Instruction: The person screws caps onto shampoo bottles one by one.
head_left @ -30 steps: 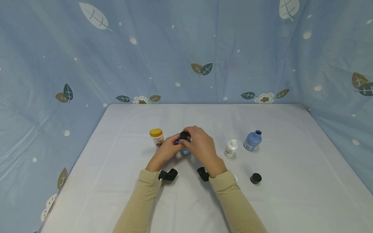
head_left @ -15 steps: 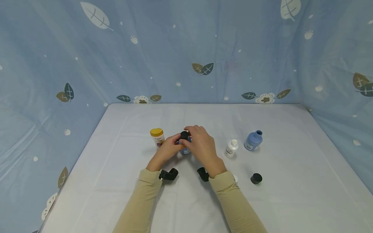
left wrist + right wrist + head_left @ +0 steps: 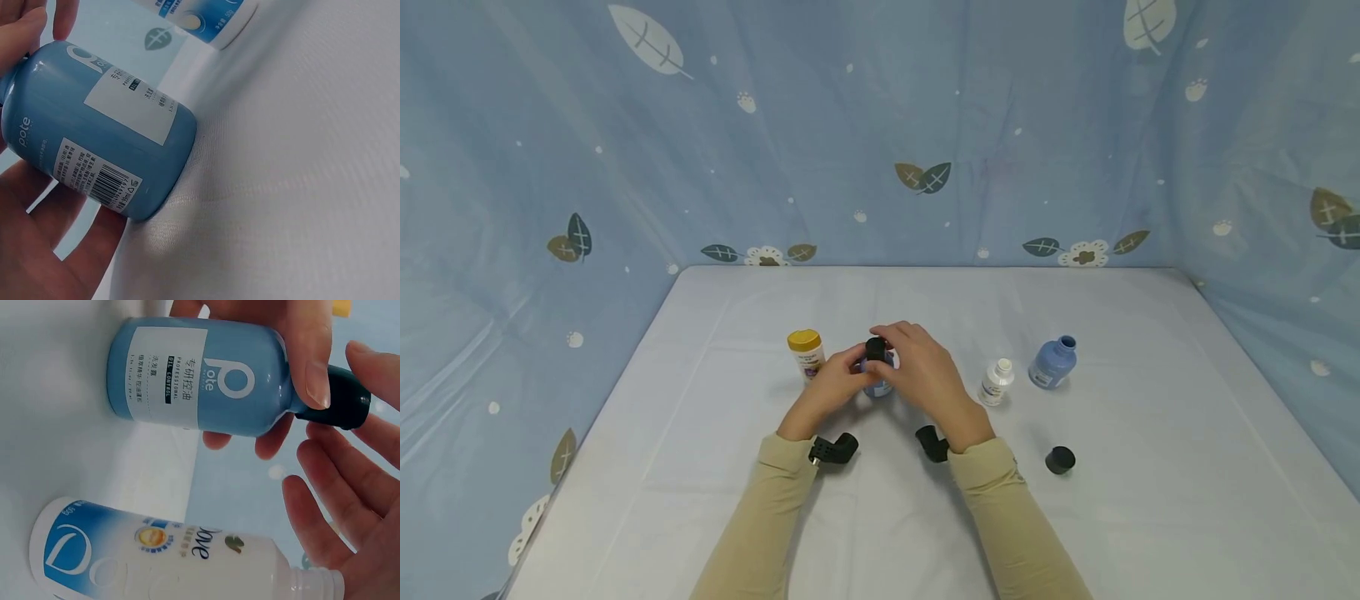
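Around the squat blue plastic bottle (image 3: pixel 194 378) our left hand (image 3: pixel 831 387) grips; our spread right hand (image 3: pixel 929 377) should twist its round black cap (image 3: pixel 344 400) level.

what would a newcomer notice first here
Probably the blue bottle in the left hand, near the centre of the head view, the right hand at its black cap. The yellow lid just beyond the left hand also pops, as do the uncapped white bottle and uncapped blue bottle farther right.

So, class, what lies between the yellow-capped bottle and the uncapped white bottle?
Between the yellow-capped bottle and the uncapped white bottle, the head view shows the left hand, the black-capped blue bottle it grips, and the right hand.
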`<state>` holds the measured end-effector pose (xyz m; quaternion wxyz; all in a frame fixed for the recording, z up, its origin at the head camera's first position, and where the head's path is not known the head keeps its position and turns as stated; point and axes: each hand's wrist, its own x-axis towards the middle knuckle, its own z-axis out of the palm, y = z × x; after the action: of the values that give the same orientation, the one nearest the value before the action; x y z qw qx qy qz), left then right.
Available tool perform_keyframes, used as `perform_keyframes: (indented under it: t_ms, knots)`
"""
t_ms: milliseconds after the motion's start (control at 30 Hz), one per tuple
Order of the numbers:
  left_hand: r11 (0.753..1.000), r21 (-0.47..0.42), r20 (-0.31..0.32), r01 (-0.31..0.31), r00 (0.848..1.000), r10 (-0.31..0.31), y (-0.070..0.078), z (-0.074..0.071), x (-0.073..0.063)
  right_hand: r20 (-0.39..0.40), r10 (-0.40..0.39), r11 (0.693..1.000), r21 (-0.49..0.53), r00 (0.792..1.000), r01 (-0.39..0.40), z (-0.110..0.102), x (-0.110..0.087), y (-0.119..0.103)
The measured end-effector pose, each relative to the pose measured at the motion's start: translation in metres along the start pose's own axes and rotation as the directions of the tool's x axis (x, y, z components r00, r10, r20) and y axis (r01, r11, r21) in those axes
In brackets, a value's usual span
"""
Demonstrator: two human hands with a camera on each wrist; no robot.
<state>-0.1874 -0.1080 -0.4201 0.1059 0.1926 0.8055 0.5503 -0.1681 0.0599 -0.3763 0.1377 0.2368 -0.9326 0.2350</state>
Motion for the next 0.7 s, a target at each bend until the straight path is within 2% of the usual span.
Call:
perform_keyframes:
  t_ms: [133, 267, 467, 567, 700]
  knots:
    - [1.0, 0.005, -0.011, 0.017, 1.0, -0.017, -0.015, 0.001, 0.004, 0.01, -0.003, 1.0, 0.02, 1.0, 0.003, -0.001, 0.0, 0.002]
    - [1.0, -0.004, -0.014, 0.012, 1.0, -0.012, -0.019, 0.001, 0.005, 0.016, 0.002, 0.999, 0.037, 1.0, -0.002, -0.002, 0.0, 0.003]
    - [1.0, -0.014, 0.005, -0.023, 1.0, 0.023, -0.018, 0.003, 0.007, 0.026, 0.015, 0.996, 0.085, 1.0, -0.018, -0.005, 0.0, 0.005]
    - [0.999, -0.029, 0.017, -0.028, 0.999, 0.028, -0.015, 0.004, 0.008, 0.006, 0.013, 0.994, 0.106, 1.0, -0.014, -0.007, 0.0, 0.008]
    - [0.998, 0.028, -0.036, -0.05, 0.998, 0.051, -0.006, 0.005, 0.007, -0.063, 0.0, 0.991, 0.132, 0.998, 0.009, -0.011, 0.0, 0.011]
